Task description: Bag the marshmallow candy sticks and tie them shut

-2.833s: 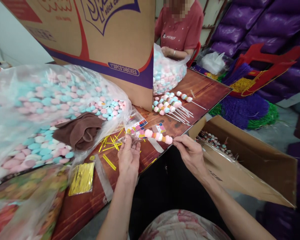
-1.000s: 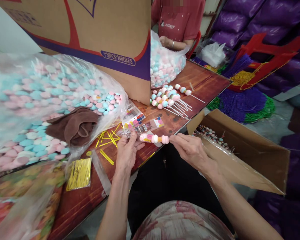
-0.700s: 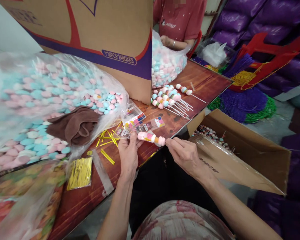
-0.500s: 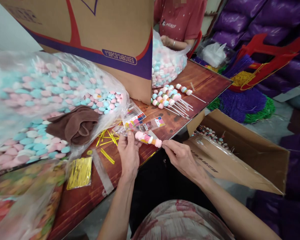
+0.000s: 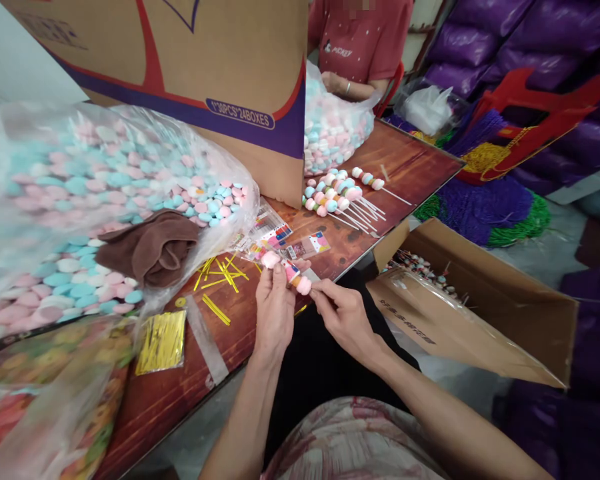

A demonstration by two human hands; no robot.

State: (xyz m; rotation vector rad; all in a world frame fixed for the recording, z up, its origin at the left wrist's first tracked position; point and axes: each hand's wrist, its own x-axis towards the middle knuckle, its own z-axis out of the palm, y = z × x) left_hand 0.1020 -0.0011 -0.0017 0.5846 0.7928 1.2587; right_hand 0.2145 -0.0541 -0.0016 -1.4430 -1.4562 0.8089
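A marshmallow skewer [image 5: 303, 285] in a clear printed wrapper is held between my hands above the table's front edge. My left hand [image 5: 275, 303] has its thumb and fingers closed round the wrapped part, with a pink marshmallow showing above the thumb. At the skewer's lower right end, my right hand [image 5: 341, 310] pinches close to the last pink marshmallow; the stick is hidden by its fingers. Flat printed wrappers [image 5: 305, 247] lie just behind. Loose yellow ties [image 5: 225, 273] are scattered to the left, beside a packet of yellow ties [image 5: 161, 341].
Bags of marshmallows [image 5: 130, 160] and a brown cloth [image 5: 150, 250] lie left. Behind stands a tall carton [image 5: 205, 80]. Finished-looking skewers [image 5: 335, 193] rest on the table [image 5: 405, 167]. An open carton [image 5: 520, 293] stands right; a person [image 5: 365, 50] sits across.
Both hands have moved slightly, the right one leftwards and the left one rightwards. The skewer is tilted more, and its pink upper end now shows above my left thumb.
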